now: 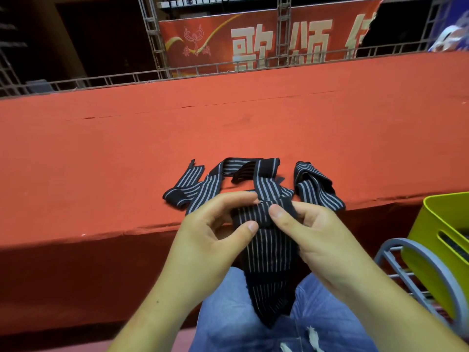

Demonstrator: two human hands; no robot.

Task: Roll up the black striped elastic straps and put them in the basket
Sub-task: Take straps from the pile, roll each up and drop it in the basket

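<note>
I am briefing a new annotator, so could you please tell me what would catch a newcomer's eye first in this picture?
First, the left hand and right hand at centre, both pinching a black striped elastic strap that hangs down below them. Behind them, more loose striped straps lie on the bright red cloth-covered table. At the right edge sits a lime-green plastic basket.
</note>
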